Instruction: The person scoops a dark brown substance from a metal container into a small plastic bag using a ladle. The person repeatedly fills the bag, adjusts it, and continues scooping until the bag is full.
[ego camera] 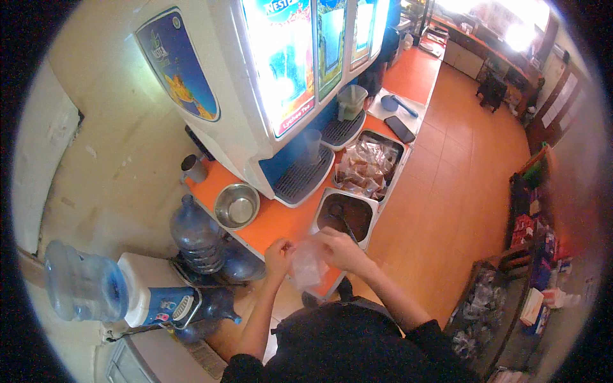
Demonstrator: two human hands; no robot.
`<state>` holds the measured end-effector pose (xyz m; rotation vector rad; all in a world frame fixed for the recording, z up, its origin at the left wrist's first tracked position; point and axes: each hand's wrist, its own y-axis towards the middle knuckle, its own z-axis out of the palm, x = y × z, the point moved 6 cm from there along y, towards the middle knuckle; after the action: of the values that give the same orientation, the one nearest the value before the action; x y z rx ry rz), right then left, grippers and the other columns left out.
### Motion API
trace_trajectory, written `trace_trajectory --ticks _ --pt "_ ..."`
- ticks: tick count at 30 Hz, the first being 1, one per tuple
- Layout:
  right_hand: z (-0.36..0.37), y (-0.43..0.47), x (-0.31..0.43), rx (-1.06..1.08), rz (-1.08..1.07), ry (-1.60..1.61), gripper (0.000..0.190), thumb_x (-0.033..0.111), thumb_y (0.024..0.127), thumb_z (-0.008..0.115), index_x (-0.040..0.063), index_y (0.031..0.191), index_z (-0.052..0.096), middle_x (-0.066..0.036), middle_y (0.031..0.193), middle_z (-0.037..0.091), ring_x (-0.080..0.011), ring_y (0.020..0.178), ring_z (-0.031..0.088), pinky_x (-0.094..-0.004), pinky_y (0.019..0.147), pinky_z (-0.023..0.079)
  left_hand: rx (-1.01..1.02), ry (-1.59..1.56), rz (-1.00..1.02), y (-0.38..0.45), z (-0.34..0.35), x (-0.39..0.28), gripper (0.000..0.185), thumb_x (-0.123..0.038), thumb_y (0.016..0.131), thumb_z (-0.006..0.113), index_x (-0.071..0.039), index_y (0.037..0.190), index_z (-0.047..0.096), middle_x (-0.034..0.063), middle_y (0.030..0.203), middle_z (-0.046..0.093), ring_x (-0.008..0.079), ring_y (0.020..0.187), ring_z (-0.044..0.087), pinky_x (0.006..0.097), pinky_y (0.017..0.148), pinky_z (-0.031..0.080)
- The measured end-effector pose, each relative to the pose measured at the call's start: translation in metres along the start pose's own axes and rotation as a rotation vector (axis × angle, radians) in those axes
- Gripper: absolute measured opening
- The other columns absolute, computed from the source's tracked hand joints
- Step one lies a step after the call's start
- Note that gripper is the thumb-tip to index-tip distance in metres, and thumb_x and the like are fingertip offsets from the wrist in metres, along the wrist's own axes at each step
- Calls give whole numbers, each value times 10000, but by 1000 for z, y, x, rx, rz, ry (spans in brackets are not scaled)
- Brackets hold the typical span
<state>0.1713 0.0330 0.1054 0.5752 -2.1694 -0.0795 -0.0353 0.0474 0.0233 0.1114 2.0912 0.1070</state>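
Note:
Between my two hands hangs a clear plastic bag (307, 268), held over the near end of the orange counter (275, 220). My left hand (279, 258) pinches one upper edge of it. My right hand (337, 247) grips the opposite edge; it looks slightly blurred. Just beyond my right hand sits a steel pan (321, 215) of dark brown sauce or liquid, with a ladle (346, 224) resting in it. Behind that pan, a second metal pan (403, 149) is filled with small sealed plastic packets (366, 165) of brown contents.
A Nestea drink dispenser (230, 95) with drip trays (304, 177) stands along the counter's left side. Near it are a steel bowl (237, 207) and a grey mug (194, 167). A phone (399, 129) lies beyond the packets. A water dispenser (158, 292) and large bottles (196, 234) stand at left.

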Motion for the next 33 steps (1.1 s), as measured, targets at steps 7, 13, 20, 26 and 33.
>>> trace_trajectory --ticks 7,13,20,26,33 --pt "27 2 6 146 43 -37 216 145 817 678 43 1005 709 -171 1024 698 -394 926 679 -498 784 547 55 350 327 -12 -32 -77 166 -33 768 726 -57 932 721 94 847 671 308 860 627 422 864 455" --pt "12 -2 18 264 66 63 229 80 780 686 53 998 749 -200 794 684 -360 689 674 -426 676 547 -118 312 521 -22 -26 -118 176 -126 801 739 -96 974 720 99 989 647 302 986 579 445 894 426" --pt "-22 -3 42 1 52 231 219 64 802 712 34 1016 745 -181 785 680 -259 638 637 -373 661 535 188 -85 250 -16 0 -111 218 -201 920 714 -38 1064 711 133 966 682 266 871 658 372 781 514" --pt "-17 -13 18 79 101 220 145 174 821 713 43 882 724 -193 883 707 -390 839 695 -455 743 553 324 -106 219 -19 7 -107 201 -184 906 673 -20 1011 720 180 1037 712 325 922 681 411 830 524" --pt "-27 -26 29 -194 55 -278 196 215 770 724 73 904 705 -121 852 664 -345 748 688 -466 649 576 281 259 99 -28 4 -103 253 -252 839 697 -2 817 660 201 785 657 301 693 663 386 645 524"
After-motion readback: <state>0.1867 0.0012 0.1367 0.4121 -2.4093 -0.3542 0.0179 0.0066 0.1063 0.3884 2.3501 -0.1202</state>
